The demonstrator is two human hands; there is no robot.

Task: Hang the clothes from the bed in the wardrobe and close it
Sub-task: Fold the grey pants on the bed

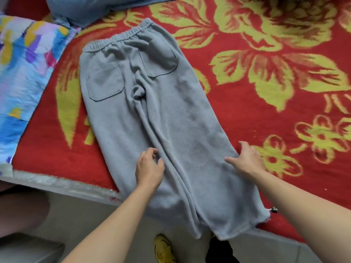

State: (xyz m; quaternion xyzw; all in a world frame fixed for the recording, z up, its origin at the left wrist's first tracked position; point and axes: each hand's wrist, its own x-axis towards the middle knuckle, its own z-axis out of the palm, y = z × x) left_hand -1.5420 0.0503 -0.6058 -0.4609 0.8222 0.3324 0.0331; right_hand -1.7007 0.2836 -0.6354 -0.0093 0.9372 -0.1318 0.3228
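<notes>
My left hand has its fingers half curled and the thumb bent towards them, low on the left leg of the grey trousers, just beside the fold that runs down the middle. I cannot tell whether they pinch the cloth or only touch it. My right hand is spread and relaxed, thumb pointing left. Its palm rests on the outer edge of the right leg and grasps nothing.

The trousers lie flat across the middle of the frame, back pockets up. The elastic waistband is towards the upper left, and the hems hang over the near edge of the bed at the bottom. They lie on a red blanket patterned with yellow flowers.

A blue-grey garment sits bunched at the top left, and a bright blue, purple and yellow cloth lies along the left edge. A yellow shoe shows on the floor at the bottom.
</notes>
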